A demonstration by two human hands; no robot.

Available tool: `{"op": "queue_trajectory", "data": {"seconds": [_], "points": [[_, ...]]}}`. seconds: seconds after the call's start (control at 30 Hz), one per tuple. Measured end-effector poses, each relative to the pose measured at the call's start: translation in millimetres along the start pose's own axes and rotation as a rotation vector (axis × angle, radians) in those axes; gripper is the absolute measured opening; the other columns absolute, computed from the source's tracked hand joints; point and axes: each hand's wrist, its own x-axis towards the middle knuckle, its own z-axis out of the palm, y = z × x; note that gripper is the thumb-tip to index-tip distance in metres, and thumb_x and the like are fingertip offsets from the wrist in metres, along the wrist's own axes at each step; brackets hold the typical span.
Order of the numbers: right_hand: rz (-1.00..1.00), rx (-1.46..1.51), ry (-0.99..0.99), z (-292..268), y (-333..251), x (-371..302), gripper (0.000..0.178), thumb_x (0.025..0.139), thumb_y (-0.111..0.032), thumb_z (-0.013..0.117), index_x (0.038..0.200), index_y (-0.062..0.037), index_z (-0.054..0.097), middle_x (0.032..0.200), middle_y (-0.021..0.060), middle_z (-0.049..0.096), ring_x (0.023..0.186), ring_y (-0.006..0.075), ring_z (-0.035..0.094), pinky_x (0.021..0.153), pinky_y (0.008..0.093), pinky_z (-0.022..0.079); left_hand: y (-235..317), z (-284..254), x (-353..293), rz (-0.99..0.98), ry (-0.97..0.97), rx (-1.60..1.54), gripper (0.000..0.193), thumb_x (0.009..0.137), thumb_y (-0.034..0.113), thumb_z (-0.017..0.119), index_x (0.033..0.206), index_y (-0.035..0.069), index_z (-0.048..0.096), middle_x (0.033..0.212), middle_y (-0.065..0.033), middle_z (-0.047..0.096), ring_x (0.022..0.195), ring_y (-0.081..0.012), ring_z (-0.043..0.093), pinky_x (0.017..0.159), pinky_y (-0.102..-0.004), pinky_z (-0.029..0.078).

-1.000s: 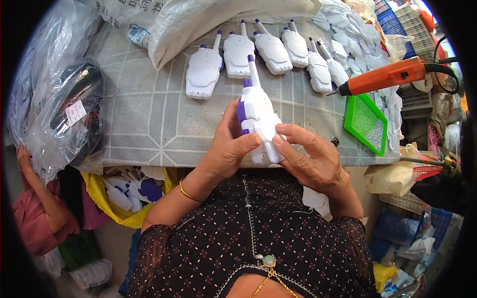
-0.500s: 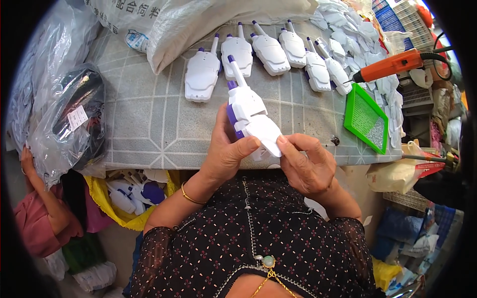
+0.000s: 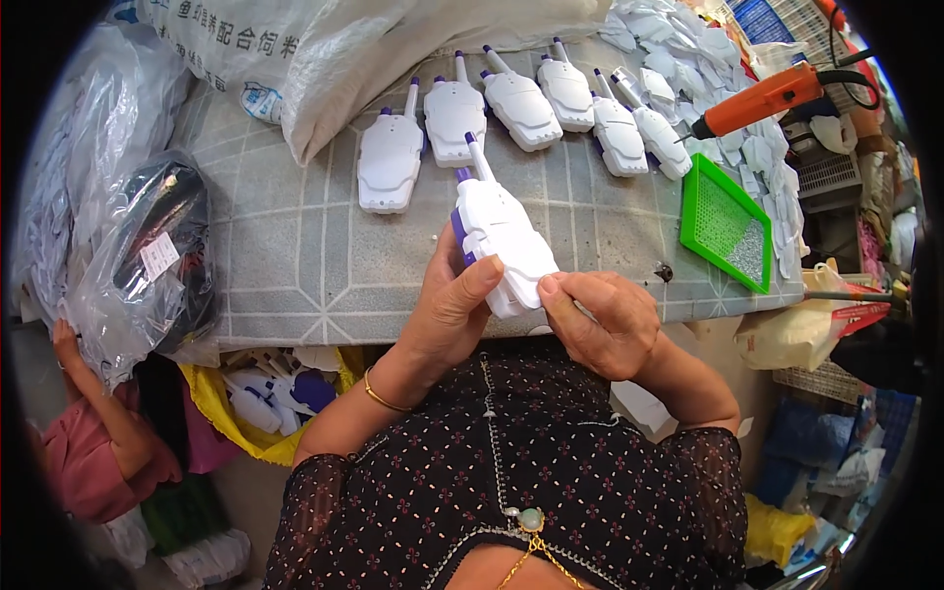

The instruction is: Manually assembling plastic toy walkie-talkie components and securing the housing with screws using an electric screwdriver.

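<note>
A white and purple toy walkie-talkie (image 3: 500, 234) with a thin antenna is held over the near edge of the tiled grey table (image 3: 295, 256). My left hand (image 3: 450, 308) grips its lower left side, thumb laid across the white face. My right hand (image 3: 600, 323) pinches its bottom right corner. The antenna points up and to the left. A row of several identical white toy walkie-talkies (image 3: 452, 120) lies face up further back on the table.
An orange electric screwdriver (image 3: 762, 96) hangs at the right above a green tray (image 3: 710, 202) of small screws. White sacks (image 3: 324, 59) lie at the back; clear plastic bags (image 3: 138, 256) at the left. A yellow bag of parts (image 3: 265, 398) sits below the table, beside another person's arm (image 3: 98, 413).
The toy walkie-talkie has tilted, its antenna swinging from upright toward the left, and both hands have shifted slightly with it. The view has also drifted.
</note>
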Motion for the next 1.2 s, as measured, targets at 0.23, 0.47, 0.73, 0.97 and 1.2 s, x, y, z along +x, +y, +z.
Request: {"op": "queue_trajectory", "data": {"seconds": [0.23,0.47,0.73,0.97,1.2], "points": [[0.198,0.421,-0.146,-5.7,7.8,2.8,0.033,0.077,-0.002,0.08,0.109,-0.0036,0.074,0.103,0.011,0.065,0.09,0.0219,0.066,0.071,0.0335,0.055,-4.8,-6.8,-3.8,-0.085,-0.086,-0.028,0.088,0.084,0.033,0.083,0.151,0.008,0.032,0.134,-0.0081,0.053,0.123,-0.0218,0.056,0.107,-0.0398,0.047],[0.49,0.496,-0.022,-4.0,25.0,-4.8,0.031,0.088,-0.014,0.074,0.118,-0.0045,0.069,0.13,0.017,0.058,0.116,0.025,0.059,0.093,0.0344,0.049,-2.0,11.8,-8.5,-0.152,-0.171,0.007,0.088,0.083,0.035,0.083,0.149,0.006,0.034,0.133,-0.0112,0.057,0.118,-0.0227,0.061,0.101,-0.0396,0.053],[1.189,1.221,0.021,0.2,9.3,-7.4,0.074,0.09,-0.022,0.076,0.148,0.0038,0.038,0.138,0.0127,0.055,0.125,0.0209,0.054,0.107,0.036,0.043,4.8,14.4,-1.4,-0.211,-0.097,0.174,0.075,0.094,0.035,0.072,0.145,-0.004,0.034,0.131,-0.0195,0.058,0.114,-0.0312,0.065,0.097,-0.0457,0.057],[1.074,1.135,0.121,18.3,-2.5,-14.4,0.066,0.092,-0.014,0.074,0.146,0.0056,0.042,0.129,0.0117,0.061,0.119,0.0181,0.059,0.1,0.0335,0.048,-7.4,18.5,-25.1,0.108,-0.038,0.551,0.068,0.087,0.004,0.077,0.143,-0.005,0.038,0.128,-0.0139,0.058,0.115,-0.0207,0.061,0.098,-0.0341,0.051],[1.096,1.215,0.247,36.6,2.0,-4.8,0.062,0.097,-0.022,0.069,0.145,0.0044,0.041,0.131,0.0104,0.058,0.119,0.0172,0.056,0.104,0.0328,0.044,-3.0,7.5,-12.1,0.022,0.021,0.402,0.067,0.087,0.003,0.077,0.142,-0.004,0.04,0.125,-0.0144,0.061,0.11,-0.0218,0.064,0.094,-0.0324,0.054]]}}
